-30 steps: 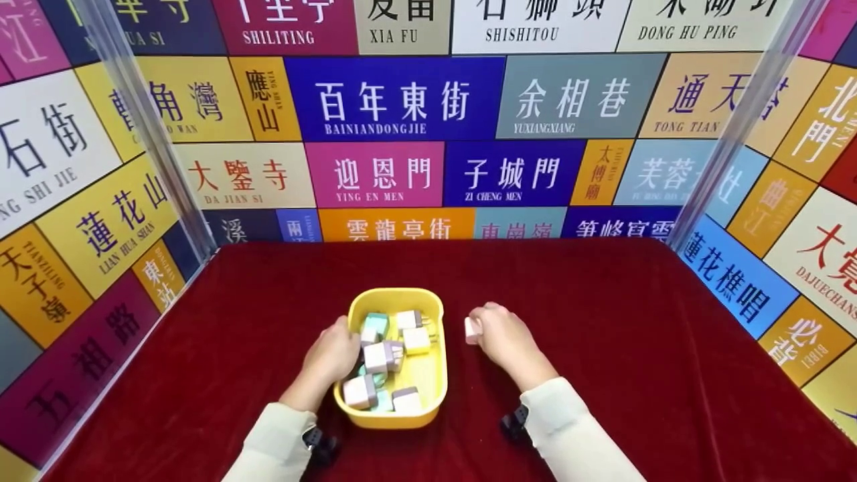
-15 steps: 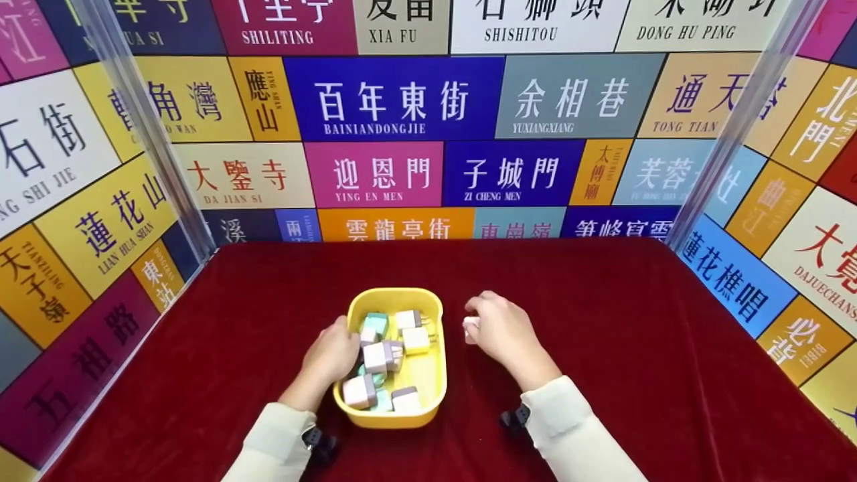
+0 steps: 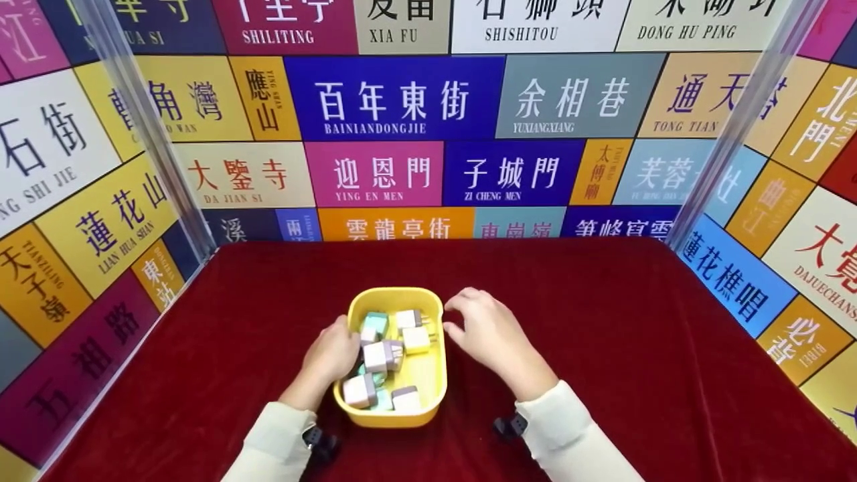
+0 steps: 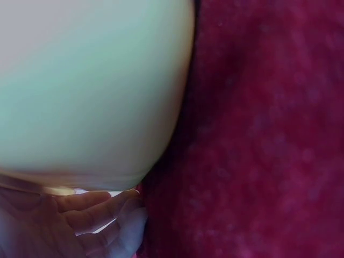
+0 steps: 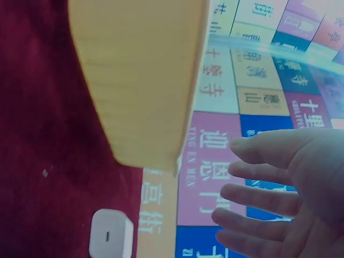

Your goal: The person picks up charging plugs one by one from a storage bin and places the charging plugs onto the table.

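Observation:
A yellow plastic basin stands on the red cloth, holding several charger plugs, among them a white and grey charger plug. My left hand grips its left rim; the left wrist view shows fingers by the basin wall. Beside the right rim is my right hand, its fingers spread and holding nothing in the right wrist view. Whether it touches the rim, I cannot tell. A white charger plug lies on the cloth near that hand, hidden in the head view.
Dark red cloth covers the table. Patterned panels with Chinese place names rise at the back and both sides, with clear corner posts between them.
My right hand has let go of the white charger plug and moved left to the basin's right rim, its fingers opening out. The left hand and basin have stayed in place.

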{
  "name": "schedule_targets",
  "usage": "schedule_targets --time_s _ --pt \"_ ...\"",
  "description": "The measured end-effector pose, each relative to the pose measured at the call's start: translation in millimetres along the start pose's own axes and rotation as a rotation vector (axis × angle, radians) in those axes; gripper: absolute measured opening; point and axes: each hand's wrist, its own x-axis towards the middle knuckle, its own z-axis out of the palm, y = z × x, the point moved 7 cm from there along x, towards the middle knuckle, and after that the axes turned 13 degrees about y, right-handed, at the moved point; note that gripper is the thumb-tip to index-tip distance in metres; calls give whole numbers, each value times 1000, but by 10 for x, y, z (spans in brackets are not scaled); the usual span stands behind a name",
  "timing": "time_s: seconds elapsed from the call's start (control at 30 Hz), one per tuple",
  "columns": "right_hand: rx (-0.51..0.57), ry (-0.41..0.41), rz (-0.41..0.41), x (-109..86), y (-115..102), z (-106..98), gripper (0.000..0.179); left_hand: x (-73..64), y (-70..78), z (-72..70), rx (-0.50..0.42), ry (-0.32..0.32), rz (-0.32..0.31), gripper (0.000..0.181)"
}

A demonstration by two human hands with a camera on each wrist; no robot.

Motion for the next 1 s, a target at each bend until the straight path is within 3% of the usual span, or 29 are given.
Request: schedule_targets --time_s 0.13,0.37,0.53,0.8,1.0 --pt "7 -48 -64 -19 -142 -10 22 0 -5 -1 0 1 5 35" --pt "-12 -263 -215 -117 -416 93 29 -4 -13 -8 5 0 10 38" --pt "23 -351 -267 -178 -517 174 29 -15 -4 -19 5 2 5 39" --pt "55 -403 -301 -251 -632 312 40 -6 12 -25 2 9 5 37" --pt "52 -418 -371 -334 -718 462 35 15 -32 10 5 17 20 41"
